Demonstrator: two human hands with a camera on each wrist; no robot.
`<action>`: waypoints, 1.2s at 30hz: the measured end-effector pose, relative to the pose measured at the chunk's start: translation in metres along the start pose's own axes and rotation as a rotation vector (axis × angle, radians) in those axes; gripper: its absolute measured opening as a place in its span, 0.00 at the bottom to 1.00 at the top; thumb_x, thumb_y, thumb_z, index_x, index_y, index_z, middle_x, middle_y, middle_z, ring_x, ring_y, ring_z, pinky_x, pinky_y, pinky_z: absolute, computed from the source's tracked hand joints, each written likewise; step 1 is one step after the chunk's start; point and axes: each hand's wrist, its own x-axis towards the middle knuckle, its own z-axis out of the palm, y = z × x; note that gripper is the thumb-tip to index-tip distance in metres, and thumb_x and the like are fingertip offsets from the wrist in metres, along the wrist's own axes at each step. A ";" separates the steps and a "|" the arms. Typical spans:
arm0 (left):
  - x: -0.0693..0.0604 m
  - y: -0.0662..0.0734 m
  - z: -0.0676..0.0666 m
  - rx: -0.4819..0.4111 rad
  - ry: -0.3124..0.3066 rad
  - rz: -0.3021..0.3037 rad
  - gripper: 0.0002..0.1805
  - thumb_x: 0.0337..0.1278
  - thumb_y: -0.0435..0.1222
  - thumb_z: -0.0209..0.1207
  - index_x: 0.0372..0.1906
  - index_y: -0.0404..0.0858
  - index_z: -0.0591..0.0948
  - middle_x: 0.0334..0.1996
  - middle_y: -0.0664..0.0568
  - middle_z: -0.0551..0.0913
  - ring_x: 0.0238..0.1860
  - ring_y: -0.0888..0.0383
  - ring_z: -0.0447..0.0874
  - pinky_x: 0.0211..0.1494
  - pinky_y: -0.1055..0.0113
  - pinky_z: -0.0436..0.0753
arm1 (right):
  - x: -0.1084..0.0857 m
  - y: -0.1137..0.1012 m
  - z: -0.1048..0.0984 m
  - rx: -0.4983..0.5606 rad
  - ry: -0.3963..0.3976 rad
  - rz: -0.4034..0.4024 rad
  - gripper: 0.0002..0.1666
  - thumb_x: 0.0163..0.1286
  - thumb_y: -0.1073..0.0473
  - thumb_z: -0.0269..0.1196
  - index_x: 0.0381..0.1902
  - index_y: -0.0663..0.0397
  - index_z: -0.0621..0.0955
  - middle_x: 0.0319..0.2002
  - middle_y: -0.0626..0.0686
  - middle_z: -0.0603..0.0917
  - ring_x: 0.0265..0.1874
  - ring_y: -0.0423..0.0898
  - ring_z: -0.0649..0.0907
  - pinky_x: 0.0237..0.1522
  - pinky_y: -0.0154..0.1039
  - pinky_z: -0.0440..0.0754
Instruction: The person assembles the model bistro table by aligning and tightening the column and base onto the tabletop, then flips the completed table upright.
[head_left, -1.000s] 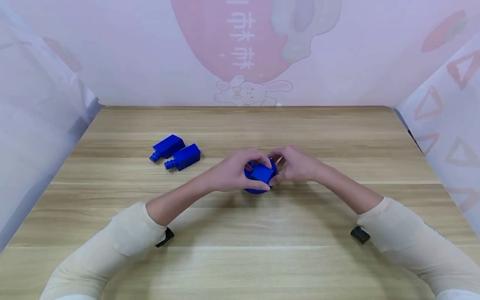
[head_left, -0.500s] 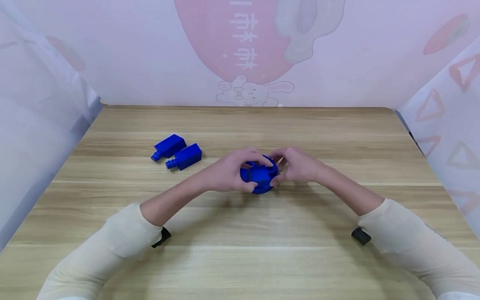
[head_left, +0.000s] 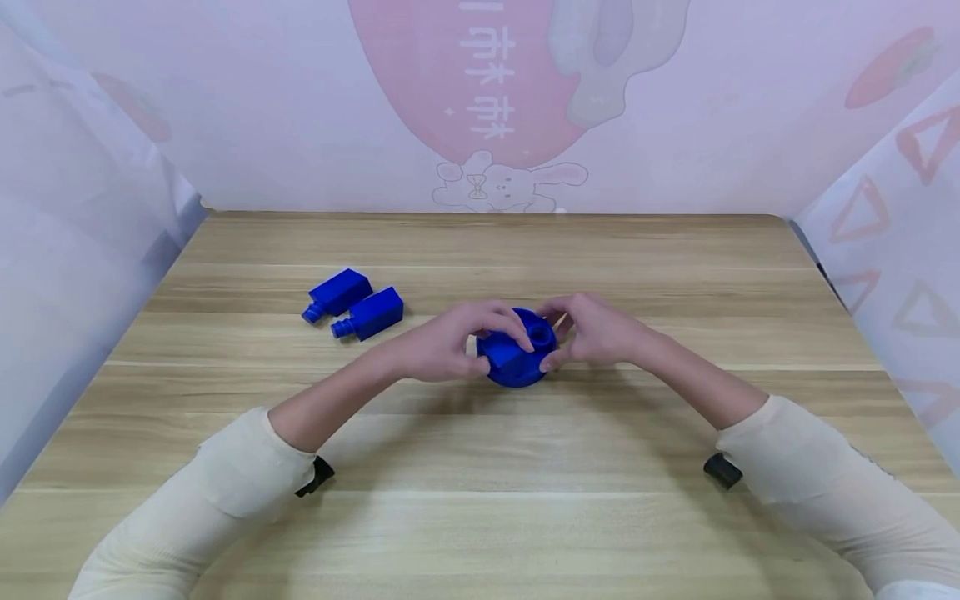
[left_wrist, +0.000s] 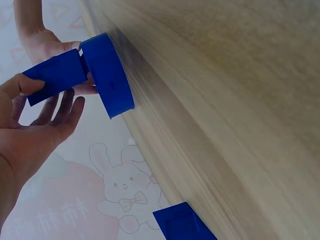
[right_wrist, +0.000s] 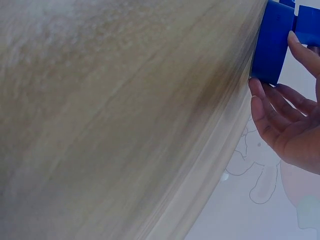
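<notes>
In the head view, a round blue disc-like base (head_left: 517,377) lies on the table between my hands, with a raised ring-shaped socket (head_left: 539,336) on its far right part. A rectangular blue block (left_wrist: 57,76) stands above the disc, its narrow neck towards it; whether the neck is inside a socket I cannot tell. My left hand (head_left: 450,343) pinches this block, thumb on one face and index finger across from it. At the disc's right rim, my right hand (head_left: 596,332) holds on with thumb and fingers on either side, as the right wrist view also shows.
Two more blue blocks with threaded necks, one nearer (head_left: 377,314) and one farther (head_left: 341,292), lie on their sides left of the hands. The wooden table (head_left: 525,533) ends at a printed backdrop, with white fabric along both sides.
My left hand has shifted a little to the left, and the block in it has turned and leaned leftward, uncovering the ring-shaped socket. The right hand stays on the disc.
</notes>
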 end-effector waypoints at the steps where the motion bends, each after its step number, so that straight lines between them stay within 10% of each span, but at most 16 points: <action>1: -0.001 0.000 0.000 -0.003 -0.003 -0.002 0.23 0.49 0.18 0.61 0.53 0.33 0.84 0.58 0.40 0.80 0.64 0.43 0.74 0.64 0.51 0.81 | 0.000 0.000 0.000 0.000 0.000 -0.002 0.41 0.55 0.58 0.82 0.62 0.70 0.79 0.51 0.61 0.87 0.45 0.52 0.89 0.53 0.48 0.86; 12: -0.002 0.008 0.002 -0.101 0.109 -0.269 0.33 0.53 0.29 0.75 0.65 0.29 0.76 0.64 0.37 0.77 0.64 0.39 0.79 0.64 0.48 0.82 | 0.000 0.000 0.000 0.014 -0.018 0.025 0.41 0.56 0.58 0.82 0.63 0.69 0.78 0.52 0.62 0.86 0.46 0.52 0.88 0.53 0.49 0.87; 26: 0.001 0.002 -0.003 -0.055 0.070 -0.219 0.23 0.61 0.23 0.66 0.62 0.32 0.81 0.65 0.41 0.80 0.66 0.43 0.77 0.64 0.48 0.82 | 0.000 0.001 0.000 0.028 -0.012 0.022 0.39 0.54 0.59 0.82 0.62 0.66 0.80 0.51 0.61 0.87 0.45 0.53 0.88 0.53 0.49 0.87; 36: 0.002 0.000 0.009 -0.216 0.243 -0.411 0.33 0.53 0.33 0.77 0.62 0.30 0.74 0.58 0.42 0.77 0.58 0.44 0.82 0.58 0.56 0.85 | 0.000 0.001 0.001 0.033 -0.004 0.022 0.40 0.55 0.59 0.82 0.62 0.69 0.79 0.51 0.62 0.87 0.45 0.53 0.89 0.52 0.48 0.87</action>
